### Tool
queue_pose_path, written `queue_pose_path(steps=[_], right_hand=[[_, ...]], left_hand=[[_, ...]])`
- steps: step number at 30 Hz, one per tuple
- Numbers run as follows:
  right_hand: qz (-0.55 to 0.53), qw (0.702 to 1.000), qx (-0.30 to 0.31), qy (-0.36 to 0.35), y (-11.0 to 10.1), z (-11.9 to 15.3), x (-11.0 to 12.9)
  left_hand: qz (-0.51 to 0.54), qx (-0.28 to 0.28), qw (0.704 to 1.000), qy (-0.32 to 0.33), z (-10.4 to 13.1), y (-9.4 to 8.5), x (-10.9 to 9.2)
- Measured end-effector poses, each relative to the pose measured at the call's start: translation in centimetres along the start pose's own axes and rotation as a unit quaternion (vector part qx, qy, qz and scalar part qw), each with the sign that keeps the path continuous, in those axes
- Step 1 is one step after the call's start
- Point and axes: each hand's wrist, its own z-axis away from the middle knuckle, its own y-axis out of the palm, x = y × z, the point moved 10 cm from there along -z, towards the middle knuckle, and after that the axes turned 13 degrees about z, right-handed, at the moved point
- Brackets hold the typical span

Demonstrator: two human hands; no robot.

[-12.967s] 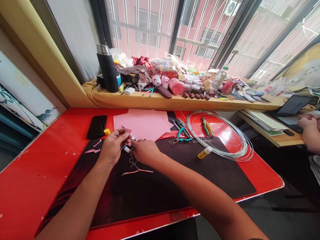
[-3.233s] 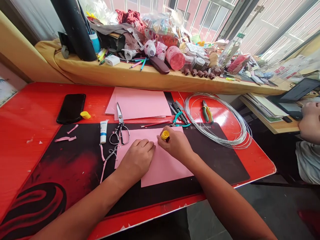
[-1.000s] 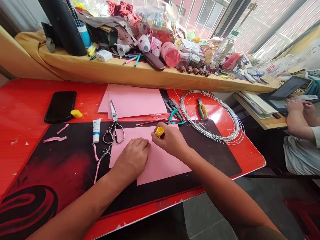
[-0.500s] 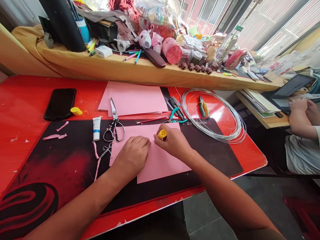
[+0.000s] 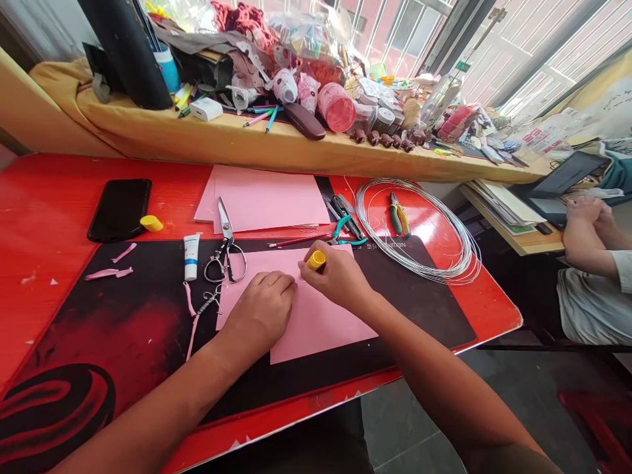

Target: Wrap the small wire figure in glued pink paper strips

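Yellow tube: in the fist of the right hand [image 5: 340, 280], its 1 visible yellow end [image 5: 316, 259] tipped up between thumb and forefinger; it stands over the far half of the pink sheet [image 5: 326, 316].
Tube axis: steep rather than flat, as far as it shows (the lower end is hidden, so its exact lean and contact with the sheet cannot be told).
Right grip: fingers curled closed around the tube.
Left hand [image 5: 264, 303]: palm down on the sheet, fingers bent and together; whether anything small is under the fingertips cannot be told.
Nearer hand: the right has the tube; the left's fingertips are just beside it, on its left.
Sheet edges: the near edge slants across the mat [image 5: 419, 316], short of the mat's near edge; the right edge has dark mat between it and the mat's right edge.
Far side: red pencil [image 5: 301, 241] and teal pliers [image 5: 340, 229] near the sheet's far edge, tight behind the right hand.
Left side: scissors [image 5: 224, 222], handles at the sheet's far left corner; twisted wire piece [image 5: 205, 304] beside its left edge.
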Motion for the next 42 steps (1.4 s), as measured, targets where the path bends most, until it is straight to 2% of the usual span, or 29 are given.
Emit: queue_pose_path(steps=[6,12,17,21,26,32,35,38,42], right_hand=[[0.021,1.0,0.01,0.006,1.2,0.1,-0.2],[0.024,0.999,0.025,0.012,0.3,1.4,-1.4],[-0.016,0.999,-0.014,0.048,-1.0,1.7,-2.6],[-0.022,0.999,-0.012,0.04,-0.6,1.0,-1.9],[0.02,1.0,-0.002,0.014,0.7,0.0,-0.7],[0.052,0.998,0.006,0.018,0.4,0.7,-1.1],[0.026,0.999,0.001,0.023,0.2,1.4,-1.8],[-0.048,0.997,-0.037,0.049,-0.1,1.9,-3.1],[-0.17,0.975,-0.132,0.062,-1.0,2.4,-4.6]], left_hand=[[0.01,0.015,1.0,-0.012,0.0,0.1,0.2],[-0.004,0.001,1.0,0.0,-0.1,-0.1,-0.1],[0.0,0.006,1.0,-0.005,-0.2,0.0,-0.1],[0.008,0.009,1.0,-0.013,-0.1,0.1,0.1],[0.002,0.01,1.0,-0.011,0.0,0.1,0.1],[-0.004,0.006,1.0,-0.009,0.0,0.0,0.0],[-0.008,0.001,1.0,-0.005,-0.1,0.0,-0.1],[0.0,-0.001,1.0,-0.011,-0.2,0.0,0.1],[0.045,-0.014,0.998,-0.028,-0.6,-0.2,0.8]])
